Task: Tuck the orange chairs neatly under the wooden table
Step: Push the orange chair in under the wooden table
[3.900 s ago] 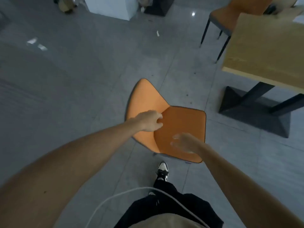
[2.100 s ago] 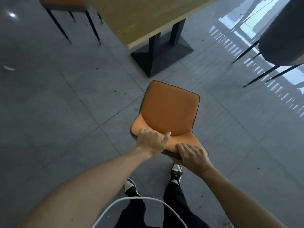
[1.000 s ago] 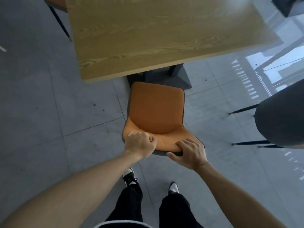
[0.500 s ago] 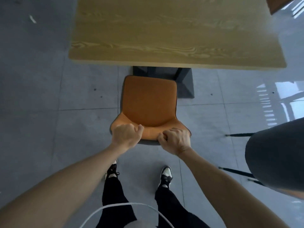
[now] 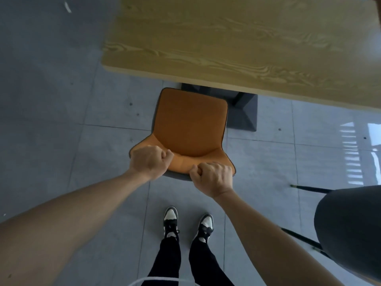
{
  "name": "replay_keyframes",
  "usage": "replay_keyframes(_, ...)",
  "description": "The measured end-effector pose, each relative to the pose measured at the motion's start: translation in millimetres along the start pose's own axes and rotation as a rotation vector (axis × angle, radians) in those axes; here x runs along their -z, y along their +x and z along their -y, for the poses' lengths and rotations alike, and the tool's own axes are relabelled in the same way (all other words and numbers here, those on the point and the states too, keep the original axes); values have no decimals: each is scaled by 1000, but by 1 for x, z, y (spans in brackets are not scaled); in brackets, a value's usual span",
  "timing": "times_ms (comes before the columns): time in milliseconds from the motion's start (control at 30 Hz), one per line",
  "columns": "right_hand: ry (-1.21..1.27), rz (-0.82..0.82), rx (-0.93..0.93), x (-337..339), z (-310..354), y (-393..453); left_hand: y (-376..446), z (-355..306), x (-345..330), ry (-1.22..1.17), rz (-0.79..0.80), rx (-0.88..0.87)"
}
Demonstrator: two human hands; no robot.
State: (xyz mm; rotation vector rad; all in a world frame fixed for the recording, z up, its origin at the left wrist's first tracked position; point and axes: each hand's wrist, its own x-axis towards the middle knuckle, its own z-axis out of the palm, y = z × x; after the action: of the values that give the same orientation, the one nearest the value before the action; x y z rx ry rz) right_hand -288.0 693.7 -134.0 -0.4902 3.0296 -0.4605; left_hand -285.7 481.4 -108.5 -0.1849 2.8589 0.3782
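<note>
An orange chair (image 5: 189, 122) stands on the grey tile floor, its seat facing the wooden table (image 5: 237, 40). The seat's front edge lies just short of the table's near edge. My left hand (image 5: 149, 161) grips the top of the backrest on the left. My right hand (image 5: 212, 176) grips the same top edge on the right. The chair's legs are hidden beneath the seat. The table's black base (image 5: 244, 112) shows just beyond the seat's right front corner.
A dark grey chair back (image 5: 350, 228) with thin black legs stands close at my right. My two feet in black and white shoes (image 5: 187, 223) are planted just behind the orange chair. Open floor lies to the left.
The orange chair was turned round to face the table and pushed toward it. Both hands now grip the backrest top, and the seat front has come close to the table's edge.
</note>
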Motion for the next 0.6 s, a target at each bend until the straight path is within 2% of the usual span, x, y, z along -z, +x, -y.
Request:
replay_keyframes(233,-9,2,-7,8,-2,-10,-11,-8,-1,-38,33,-26)
replay_keyframes(600,-45,-90,110,12,-34,-21,-24,-28,-20,-61,25,-58)
